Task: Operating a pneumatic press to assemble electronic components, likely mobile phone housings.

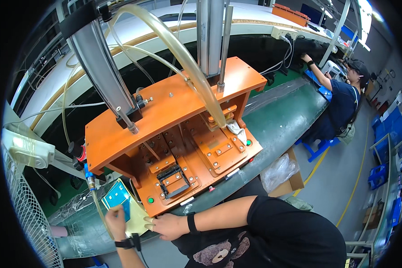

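Note:
My left hand (115, 222) is closed, fingers curled together, over a blue sheet (118, 196) with small pale marks. What its fingertips hold, if anything, is hidden. Under the blue sheet lies a pale yellow backing sheet (140, 219). My right hand (169, 226) rests with its fingers stretched out at the yellow sheet's right edge. Just beyond, an orange press (174, 107) carries two metal cylinders. A black rectangular frame (172, 182) sits on the left fixture of its base.
A white cloth (237, 131) lies at the press's right side. Green buttons (151, 200) mark its front corners. An open carton (295, 181) with clear plastic stands below the green bench (286, 105). A co-worker (344, 98) sits farther right. Air hoses (183, 40) loop over the press.

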`<state>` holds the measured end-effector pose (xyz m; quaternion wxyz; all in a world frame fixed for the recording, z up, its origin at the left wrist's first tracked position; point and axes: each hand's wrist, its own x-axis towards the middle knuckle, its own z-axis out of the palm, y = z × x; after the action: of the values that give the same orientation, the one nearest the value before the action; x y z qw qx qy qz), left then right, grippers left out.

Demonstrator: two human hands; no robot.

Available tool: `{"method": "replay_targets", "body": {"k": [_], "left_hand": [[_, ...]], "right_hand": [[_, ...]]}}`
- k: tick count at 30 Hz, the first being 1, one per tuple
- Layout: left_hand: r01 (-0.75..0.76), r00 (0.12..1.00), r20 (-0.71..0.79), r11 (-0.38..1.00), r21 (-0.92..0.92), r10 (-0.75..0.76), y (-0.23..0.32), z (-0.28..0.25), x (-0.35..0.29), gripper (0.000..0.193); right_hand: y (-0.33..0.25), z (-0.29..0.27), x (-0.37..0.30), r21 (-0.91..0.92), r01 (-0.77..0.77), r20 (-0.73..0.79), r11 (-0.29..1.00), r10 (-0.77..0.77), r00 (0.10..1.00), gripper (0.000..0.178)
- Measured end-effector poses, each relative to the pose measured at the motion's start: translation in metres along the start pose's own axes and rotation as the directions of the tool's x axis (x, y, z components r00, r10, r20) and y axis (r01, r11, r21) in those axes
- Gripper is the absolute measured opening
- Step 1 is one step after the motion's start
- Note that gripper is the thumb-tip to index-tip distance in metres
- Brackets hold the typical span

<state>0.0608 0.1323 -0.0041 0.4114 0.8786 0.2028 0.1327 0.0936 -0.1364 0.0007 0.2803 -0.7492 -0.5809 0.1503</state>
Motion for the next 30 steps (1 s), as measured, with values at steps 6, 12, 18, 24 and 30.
{"method": "replay_targets", "body": {"k": [6,12,18,24,30], "left_hand": [[0.161,0.833,-0.458,0.928,-0.335,-0.31,-0.123,-0.164,-0.001,0.028],[0.087,0.839,-0.496,0.956,-0.279,-0.221,-0.045,-0.17,-0.117,0.036],[0.196,0.976,0.173,0.874,-0.445,-0.131,0.094,-0.083,-0.182,0.035],[0.13,0.892,0.431,0.834,-0.536,0.138,0.163,0.006,-0.119,0.031],[-0.328,0.89,0.204,0.883,-0.335,0.408,0.212,0.053,-0.025,0.034]], "right_hand": [[-0.013,-0.014,0.007,0.068,-0.03,0.154,0.997,0.019,0.988,0.072],[-0.026,-0.125,-0.065,0.162,0.393,-0.373,0.905,-0.312,0.874,0.045],[-0.002,-0.182,-0.105,-0.33,-0.22,-0.592,0.918,-0.02,0.806,0.034],[0.005,-0.212,-0.107,-0.335,0.001,-0.603,0.942,-0.215,0.768,0.027],[-0.014,-0.265,-0.227,0.32,0.128,-0.757,0.939,0.172,0.63,0.015]]}}
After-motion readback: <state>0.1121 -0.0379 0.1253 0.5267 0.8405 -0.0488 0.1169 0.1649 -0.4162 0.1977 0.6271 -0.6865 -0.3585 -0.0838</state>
